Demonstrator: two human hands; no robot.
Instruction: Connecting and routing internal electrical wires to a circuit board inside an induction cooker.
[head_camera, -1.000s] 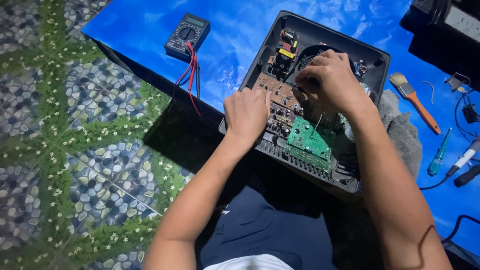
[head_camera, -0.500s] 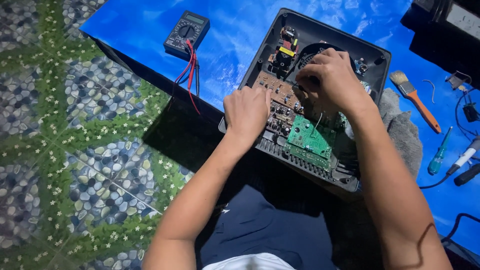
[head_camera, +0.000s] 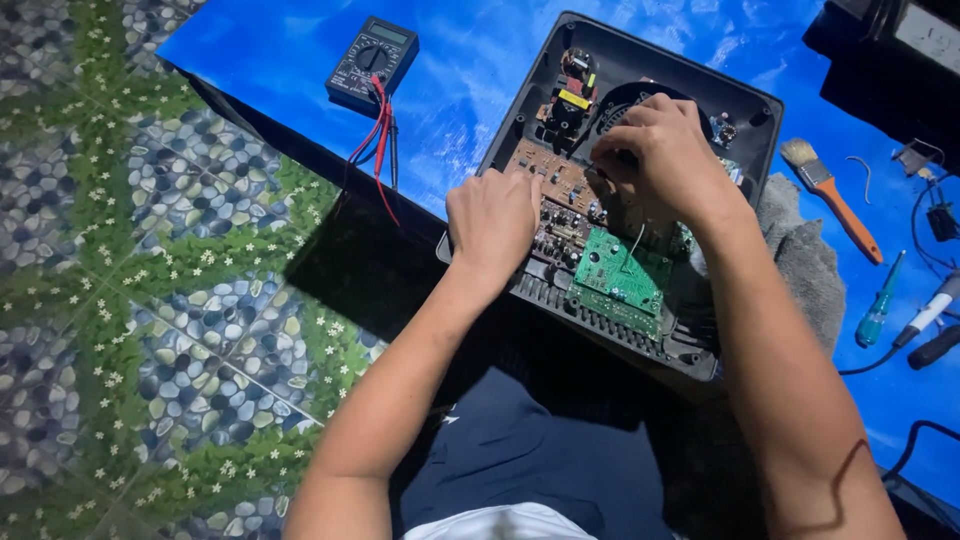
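An opened black appliance casing (head_camera: 640, 60) lies on a blue table (head_camera: 480, 90), its insides facing up. Inside are a brown circuit board (head_camera: 560, 185) and a green circuit board (head_camera: 615, 270). My left hand (head_camera: 495, 220) rests on the casing's left edge, fingers curled against the brown board. My right hand (head_camera: 660, 150) is bent over the middle of the casing, fingertips pinched at something by the board; what they pinch is hidden.
A digital multimeter (head_camera: 372, 62) with red and black leads lies at the table's left. To the right lie a paintbrush (head_camera: 830, 195), a green screwdriver (head_camera: 880, 305), cables and a grey cloth (head_camera: 800, 260). A dark box (head_camera: 890, 60) sits top right. Patterned floor at left.
Both hands stay on the casing almost unmoved; my right hand's fingers shift slightly over the board.
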